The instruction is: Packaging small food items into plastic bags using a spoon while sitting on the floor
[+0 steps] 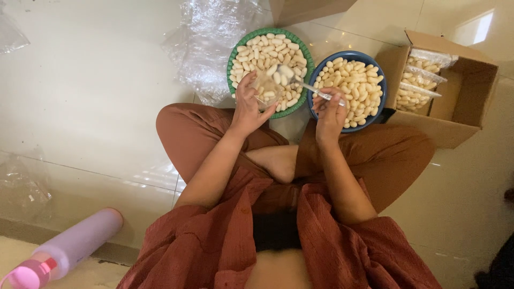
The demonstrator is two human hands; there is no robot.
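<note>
Step in hand: spooning pale oval pieces into a small clear bag held over the green basket [233, 58], judged from the hold of both hands
Left hand: left hand [247, 104] has its fingers curled around the clear bag [266, 88], pinching its mouth apart; the bag sits just beyond the fingertips, above the green basket's near rim
Right hand: right hand [330, 111] is closed in a pinch on the handle of a spoon [300, 81]; the spoon reaches out to the left of this hand, its bowl loaded and close beside the bag mouth
Supply: blue bowl [317, 72] of the same pieces lies just beyond the right hand, touching the green basket's side
Packed goods: cardboard box [465, 85] with filled clear packets stands well to the right of the right hand
Floor: pale tiled floor [91, 91] carries everything; crumpled plastic wrap [206, 32] lies beyond the left hand
Advice, bag: hold the mouth wide and level, kept over the basket so strays fall back in
Advice, spoon: tip slowly from just above the opening; do not overload the bowl
Risk: a slack bag mouth may fold shut and scatter pieces onto the floor
</note>
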